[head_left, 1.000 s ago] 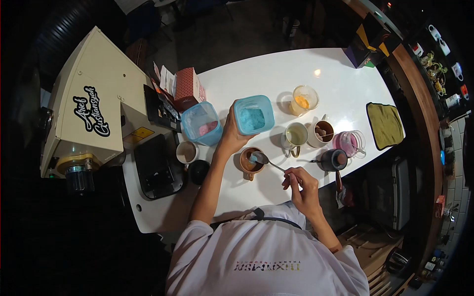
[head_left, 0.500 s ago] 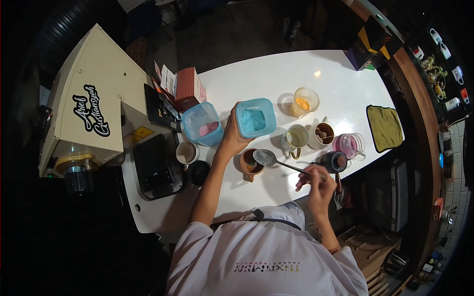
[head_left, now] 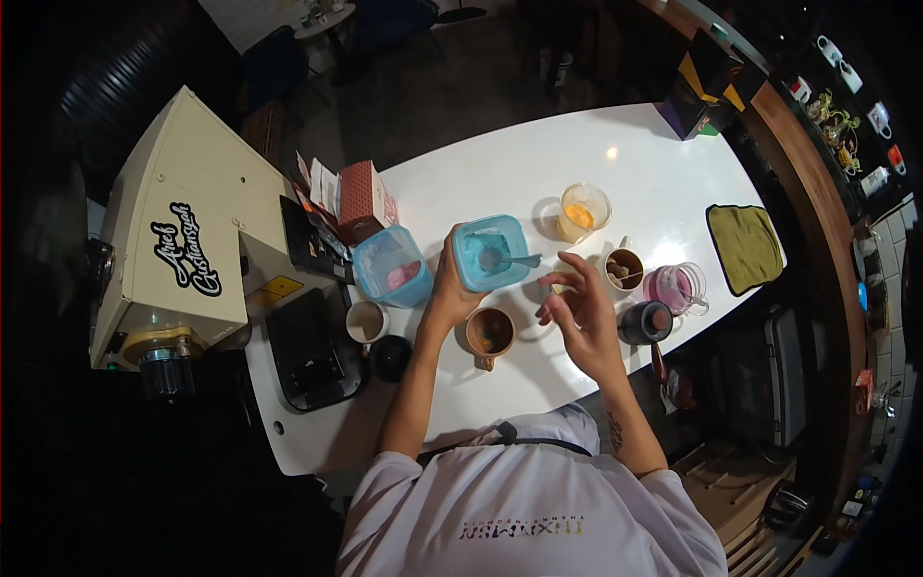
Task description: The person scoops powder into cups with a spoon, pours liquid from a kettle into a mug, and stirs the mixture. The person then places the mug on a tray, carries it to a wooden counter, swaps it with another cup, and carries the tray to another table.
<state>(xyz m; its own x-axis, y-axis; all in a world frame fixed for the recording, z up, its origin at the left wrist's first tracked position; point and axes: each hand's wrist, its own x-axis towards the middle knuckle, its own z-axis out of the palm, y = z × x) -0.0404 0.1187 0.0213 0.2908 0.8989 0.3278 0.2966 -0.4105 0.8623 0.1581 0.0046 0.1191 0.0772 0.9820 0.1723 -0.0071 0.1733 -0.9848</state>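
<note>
My left hand (head_left: 452, 288) grips a light-blue square plastic tub (head_left: 492, 281) by its left side, holding it tilted above the table. Inside the tub a spoon (head_left: 524, 261) rests with its bowl in the blue contents and its handle over the right rim. To the right of the tub, my right hand (head_left: 585, 317) is empty, fingers spread, apart from the spoon. Below the tub stands a brown mug (head_left: 488, 354) with a dark residue inside. A pale mug is mostly hidden behind my right hand.
Left of the tub stands another blue tub (head_left: 380, 255) with pink contents, near a grinder-like machine (head_left: 192, 231). On the right are a clear cup with orange contents (head_left: 584, 213), a white mug (head_left: 625, 269), a pink glass cup (head_left: 673, 288), a dark long-handled pot (head_left: 644, 325) and a green cloth (head_left: 745, 250).
My right hand has let go of the spoon, which has gone from above the brown mug into the blue tub. That hand has moved up and left, its fingers now spread.
</note>
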